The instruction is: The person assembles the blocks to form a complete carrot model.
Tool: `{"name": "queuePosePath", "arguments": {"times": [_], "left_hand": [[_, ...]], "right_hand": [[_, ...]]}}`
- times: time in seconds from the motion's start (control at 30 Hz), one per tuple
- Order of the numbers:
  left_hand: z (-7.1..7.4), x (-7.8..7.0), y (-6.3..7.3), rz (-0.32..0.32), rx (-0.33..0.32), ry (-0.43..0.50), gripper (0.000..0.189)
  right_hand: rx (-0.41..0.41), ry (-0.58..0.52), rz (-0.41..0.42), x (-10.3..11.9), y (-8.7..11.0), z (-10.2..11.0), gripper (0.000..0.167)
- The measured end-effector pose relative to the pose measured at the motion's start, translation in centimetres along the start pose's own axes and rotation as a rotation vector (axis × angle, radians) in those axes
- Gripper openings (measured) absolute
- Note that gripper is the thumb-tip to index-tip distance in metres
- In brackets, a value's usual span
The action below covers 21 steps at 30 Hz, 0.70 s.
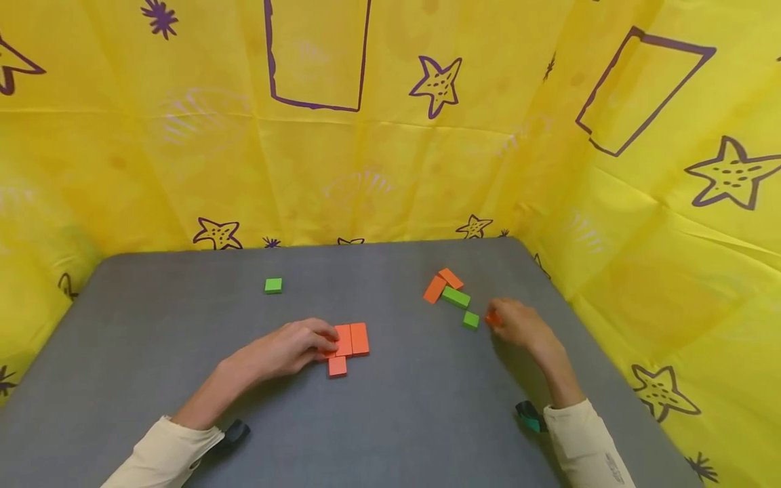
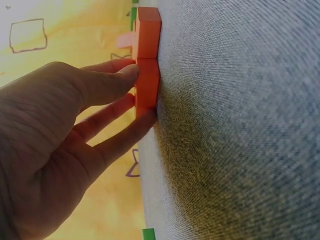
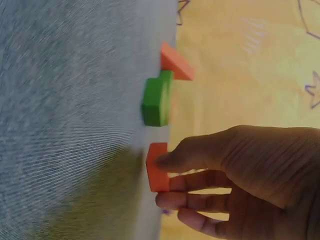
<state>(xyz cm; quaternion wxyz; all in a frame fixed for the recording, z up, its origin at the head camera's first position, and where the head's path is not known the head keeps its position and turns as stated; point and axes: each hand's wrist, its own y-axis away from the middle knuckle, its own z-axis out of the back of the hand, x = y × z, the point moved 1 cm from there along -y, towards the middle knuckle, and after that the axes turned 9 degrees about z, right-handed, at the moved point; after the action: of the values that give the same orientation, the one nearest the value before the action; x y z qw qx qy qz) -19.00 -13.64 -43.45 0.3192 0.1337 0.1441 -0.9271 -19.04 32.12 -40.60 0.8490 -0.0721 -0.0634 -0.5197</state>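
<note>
Yellow starfish-printed cloth (image 1: pixel 390 169) rises behind the woven grey tabletop (image 1: pixel 415 420); here's the left hand (image 1: pixel 293 346), thumb and fingers pinching a smooth orange block (image 2: pixel 147 80) butted against its orange neighbour (image 2: pixel 148 35). Over right, the right hand (image 1: pixel 521 325) clamps a sharp-edged orange block (image 3: pixel 158 170) (small green block (image 1: pixel 470 320) just beside) between thumb and fingers.

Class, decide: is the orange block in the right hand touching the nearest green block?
Apart. The right wrist view plainly shows a gap between the orange block in the right hand and the green block.
</note>
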Motion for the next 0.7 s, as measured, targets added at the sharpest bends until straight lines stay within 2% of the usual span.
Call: {"name": "queuePosePath", "arguments": {"times": [0.07, 0.13, 0.23, 0.33, 0.5, 0.7], "left_hand": [[0.1, 0.0, -0.1, 0.004, 0.011, -0.001, 0.026], [0.2, -0.1, -0.2, 0.005, 0.019, -0.001, 0.026], [0.2, -0.1, -0.2, -0.005, 0.012, 0.001, 0.026], [0.1, -0.1, -0.1, -0.019, -0.008, -0.003, 0.026], [0.1, -0.1, -0.1, -0.019, 0.0, 0.001, 0.026], [0.0, 0.1, -0.2, 0.006, 0.024, 0.001, 0.026]], "right_hand": [[-0.025, 0.035, -0.001, 0.6, 0.3, 0.6, 0.013], [-0.06, 0.046, 0.036, 1.6, 0.3, 1.3, 0.015], [-0.108, 0.028, 0.157, 4.0, -0.2, 1.8, 0.02], [-0.104, -0.007, 0.294, 7.1, -1.3, 1.8, 0.022], [-0.055, -0.012, 0.482, 11.7, -3.0, 0.9, 0.025], [0.075, 0.011, 0.608, 16.0, -4.9, -0.6, 0.026]]}}
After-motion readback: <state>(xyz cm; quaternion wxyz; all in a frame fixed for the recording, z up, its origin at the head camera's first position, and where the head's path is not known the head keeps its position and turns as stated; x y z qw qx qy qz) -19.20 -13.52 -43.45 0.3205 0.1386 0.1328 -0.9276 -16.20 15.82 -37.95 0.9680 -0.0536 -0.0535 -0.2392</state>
